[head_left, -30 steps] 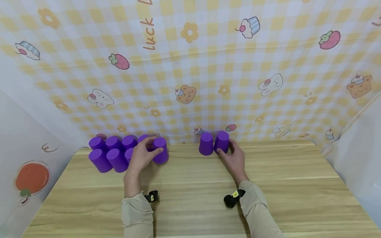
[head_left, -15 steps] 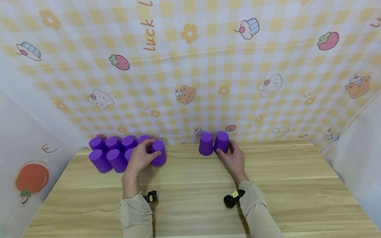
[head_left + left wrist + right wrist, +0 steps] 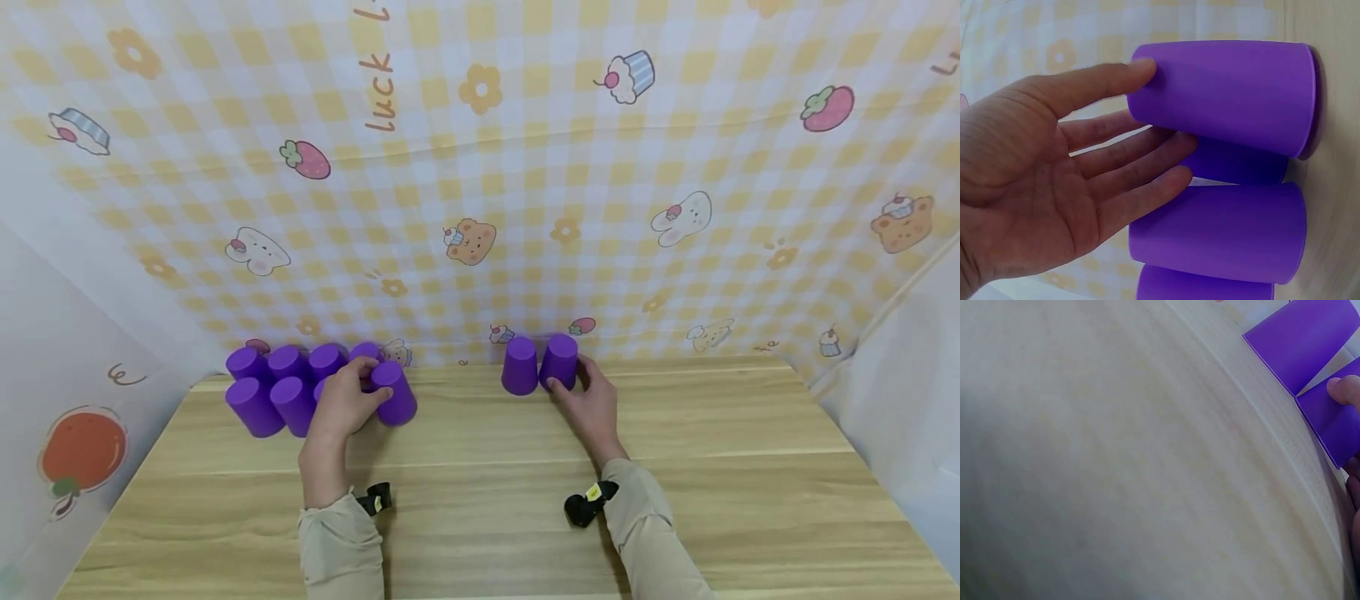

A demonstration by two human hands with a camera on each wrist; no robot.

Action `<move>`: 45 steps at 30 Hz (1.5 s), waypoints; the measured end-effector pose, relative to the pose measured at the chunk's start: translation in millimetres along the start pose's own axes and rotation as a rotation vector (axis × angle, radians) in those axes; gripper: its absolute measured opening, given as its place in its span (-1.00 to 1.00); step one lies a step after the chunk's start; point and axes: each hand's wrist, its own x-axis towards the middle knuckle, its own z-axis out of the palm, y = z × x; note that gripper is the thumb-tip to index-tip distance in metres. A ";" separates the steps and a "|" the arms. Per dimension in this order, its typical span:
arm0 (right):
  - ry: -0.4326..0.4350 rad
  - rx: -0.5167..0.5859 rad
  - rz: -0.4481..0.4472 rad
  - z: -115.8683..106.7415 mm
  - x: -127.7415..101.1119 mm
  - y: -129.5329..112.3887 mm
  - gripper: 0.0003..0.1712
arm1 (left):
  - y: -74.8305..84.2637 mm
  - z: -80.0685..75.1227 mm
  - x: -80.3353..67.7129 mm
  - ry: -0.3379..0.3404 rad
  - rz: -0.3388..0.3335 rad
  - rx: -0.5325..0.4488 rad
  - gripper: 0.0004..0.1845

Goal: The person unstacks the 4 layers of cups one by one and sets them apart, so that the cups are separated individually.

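Purple plastic cups, all upside down, stand on the light wooden table (image 3: pixel 480 467) in two groups along the far edge. The left hand (image 3: pixel 347 406) has its thumb and fingers curled loosely round the rightmost purple plastic cup of the left cluster (image 3: pixel 394 393); the left wrist view shows the thumb (image 3: pixel 1104 81) laid on that cup's wall and the other fingers (image 3: pixel 1147 156) only slightly bent, reaching behind it against neighbouring cups. That cup stands upright, mouth down, just right of the cluster of purple cups (image 3: pixel 281 383), which is packed in two rows at the far left of the table.

The right hand (image 3: pixel 592 406) holds the right cup of the purple pair (image 3: pixel 559 362), thumb on its near wall, fingers wrapped round its right side. The left cup of the pair (image 3: pixel 519 365) stands touching it. Both sit far centre, well apart from the cluster. A yellow checked cartoon backdrop (image 3: pixel 480 208) rises behind.
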 end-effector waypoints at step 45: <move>0.005 0.011 -0.011 -1.5 -0.8 -3.7 -0.29 | 46.9 -5.4 -8.9 0.337 0.223 -0.077 -0.64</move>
